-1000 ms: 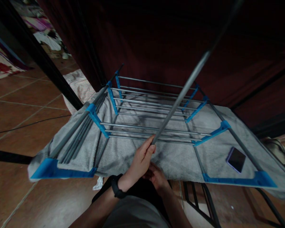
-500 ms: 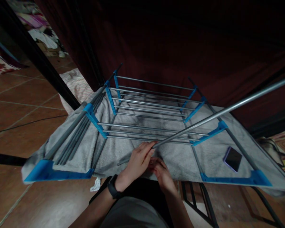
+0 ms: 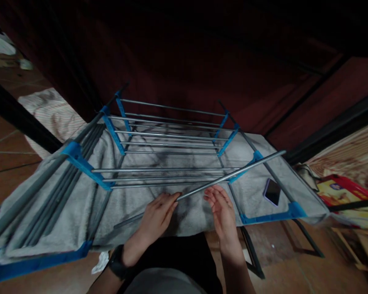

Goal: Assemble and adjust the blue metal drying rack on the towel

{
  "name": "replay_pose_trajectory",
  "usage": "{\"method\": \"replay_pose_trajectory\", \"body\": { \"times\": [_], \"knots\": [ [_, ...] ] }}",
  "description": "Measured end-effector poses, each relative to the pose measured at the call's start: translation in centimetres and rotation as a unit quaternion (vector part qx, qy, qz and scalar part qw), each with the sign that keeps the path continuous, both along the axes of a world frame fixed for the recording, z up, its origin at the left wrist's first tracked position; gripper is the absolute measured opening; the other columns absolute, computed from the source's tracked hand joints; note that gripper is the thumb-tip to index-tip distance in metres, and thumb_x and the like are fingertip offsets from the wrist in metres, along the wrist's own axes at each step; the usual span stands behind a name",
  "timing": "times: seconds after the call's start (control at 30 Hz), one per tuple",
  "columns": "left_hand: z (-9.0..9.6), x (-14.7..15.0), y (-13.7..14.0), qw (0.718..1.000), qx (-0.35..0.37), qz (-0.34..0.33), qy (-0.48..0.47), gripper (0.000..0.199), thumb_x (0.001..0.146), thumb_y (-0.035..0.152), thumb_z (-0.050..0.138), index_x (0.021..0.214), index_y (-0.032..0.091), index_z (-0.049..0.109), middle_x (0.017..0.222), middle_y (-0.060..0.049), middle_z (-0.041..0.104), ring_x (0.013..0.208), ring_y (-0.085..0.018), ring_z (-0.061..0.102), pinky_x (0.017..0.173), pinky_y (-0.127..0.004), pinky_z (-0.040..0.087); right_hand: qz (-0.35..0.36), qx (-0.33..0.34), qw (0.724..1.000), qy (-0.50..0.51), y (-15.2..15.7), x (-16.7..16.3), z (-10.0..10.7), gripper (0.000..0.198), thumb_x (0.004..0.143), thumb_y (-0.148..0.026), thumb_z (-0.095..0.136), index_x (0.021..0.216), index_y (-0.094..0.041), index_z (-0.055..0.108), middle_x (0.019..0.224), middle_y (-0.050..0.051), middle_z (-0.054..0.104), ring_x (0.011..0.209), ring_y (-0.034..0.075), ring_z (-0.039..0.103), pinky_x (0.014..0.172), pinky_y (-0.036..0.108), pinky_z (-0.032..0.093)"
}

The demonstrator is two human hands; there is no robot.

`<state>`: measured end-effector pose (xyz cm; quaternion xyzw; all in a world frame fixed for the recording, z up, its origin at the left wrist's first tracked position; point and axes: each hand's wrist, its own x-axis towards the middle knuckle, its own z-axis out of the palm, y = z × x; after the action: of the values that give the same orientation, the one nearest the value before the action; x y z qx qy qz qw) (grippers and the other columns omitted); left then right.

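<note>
A thin grey metal rod (image 3: 199, 189) slants across the front of the scene, its far end up to the right. My left hand (image 3: 159, 212), with a dark watch on the wrist, is closed around it near the lower end. To the right, my right hand (image 3: 223, 210) is open just below the rod, fingers apart; whether a fingertip touches it I cannot tell. Beyond both hands stands a partly built rack of grey tubes with blue plastic brackets (image 3: 87, 165) and several crossbars (image 3: 171, 153). The rod passes in front of its right side.
The rack rests on a grey towel-like cloth (image 3: 178, 220). Several loose tubes (image 3: 63, 188) lie along its left side. A phone (image 3: 272, 192) lies at the right. Farther right is a red and yellow package (image 3: 340, 190). A dark red curtain (image 3: 184, 61) hangs behind.
The view has turned right. The rod's far end has come down into view. My right hand has moved from beside my left hand out to the right, its fingers now spread.
</note>
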<state>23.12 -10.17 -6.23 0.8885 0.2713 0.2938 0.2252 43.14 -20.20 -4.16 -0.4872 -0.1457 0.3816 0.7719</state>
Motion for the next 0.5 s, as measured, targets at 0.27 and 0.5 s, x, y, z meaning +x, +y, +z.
{"method": "replay_pose_trajectory", "body": {
  "times": [0.27,0.5],
  "knots": [
    [-1.6,-0.2,0.6,0.998,0.056,-0.016,0.030,0.037,0.105,0.033,0.041,0.132,0.024,0.064,0.106,-0.006,0.076,0.096,-0.022,0.072,0.084,-0.035,0.058,-0.111,0.059,0.992,-0.029,-0.7,3.4,2.3,0.026,0.082,-0.040,0.078,0.103,-0.026,0.070,0.101,0.001,0.073,0.096,0.018,0.070,0.095,0.039,0.055],
    [-1.6,-0.5,0.9,0.996,0.070,-0.029,0.050,0.038,0.105,0.034,0.041,0.134,0.027,0.064,0.105,-0.005,0.077,0.096,-0.022,0.072,0.086,-0.035,0.060,-0.140,0.077,0.987,-0.027,-1.2,5.9,1.6,0.029,0.081,-0.038,0.080,0.105,-0.026,0.070,0.107,0.002,0.074,0.100,0.017,0.070,0.100,0.039,0.054]
  ]
}}
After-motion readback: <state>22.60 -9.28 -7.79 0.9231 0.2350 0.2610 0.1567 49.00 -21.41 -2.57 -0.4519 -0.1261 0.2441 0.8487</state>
